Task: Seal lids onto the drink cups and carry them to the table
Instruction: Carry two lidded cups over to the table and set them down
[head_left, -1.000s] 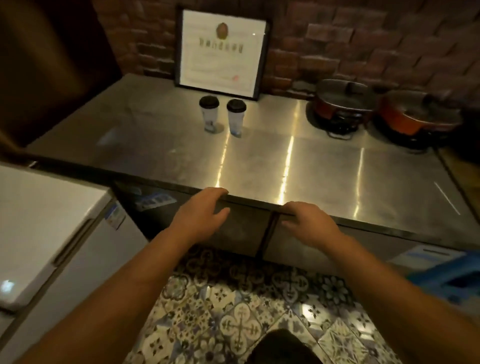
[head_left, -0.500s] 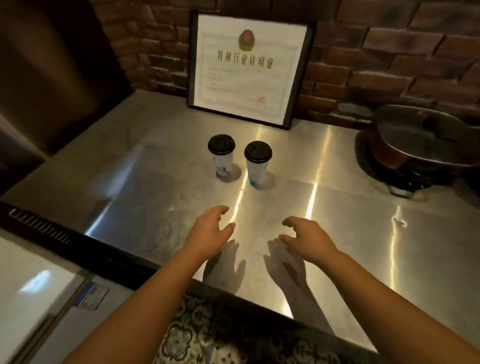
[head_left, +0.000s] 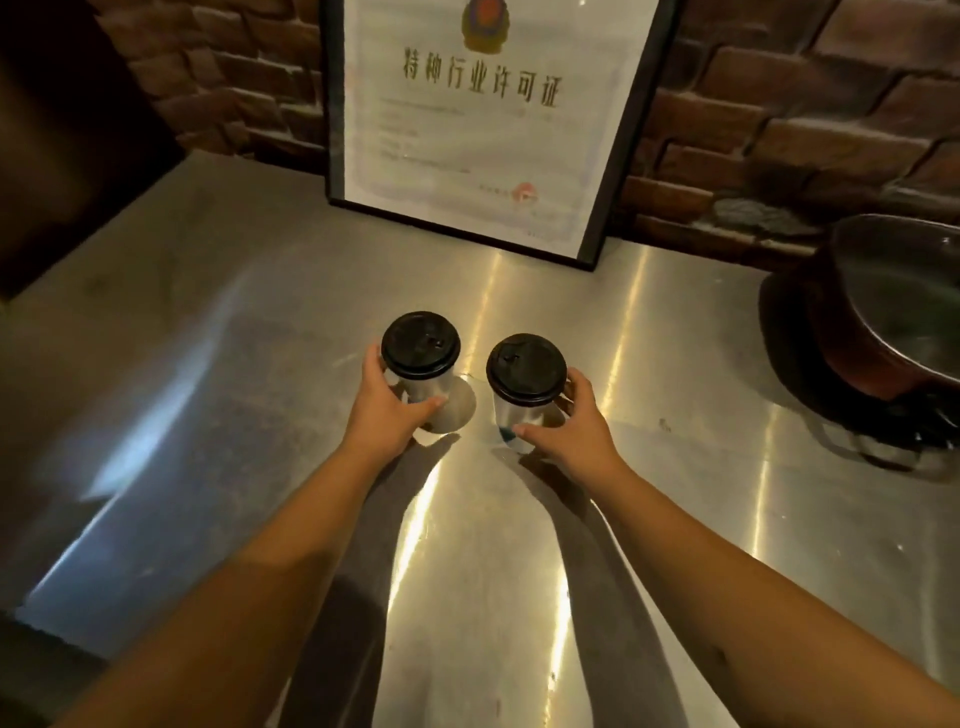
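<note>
The left hand (head_left: 382, 415) grips the left cup (head_left: 423, 382): its fingers (head_left: 371, 364) curl round the far side and the thumb lies across the near wall. The right hand (head_left: 571, 431) grips the right cup (head_left: 519, 410) the same way, thumb on the near wall, fingers (head_left: 574, 384) round the right side. Each cup stands upright on the steel tabletop (head_left: 208, 415), apart from the other, with a black lid (head_left: 421, 343) seated on it. Beyond the fingers a framed certificate (head_left: 478, 130) leans on the brick wall (head_left: 779, 104). Well right of the right fingers sits a pot (head_left: 893, 312).
</note>
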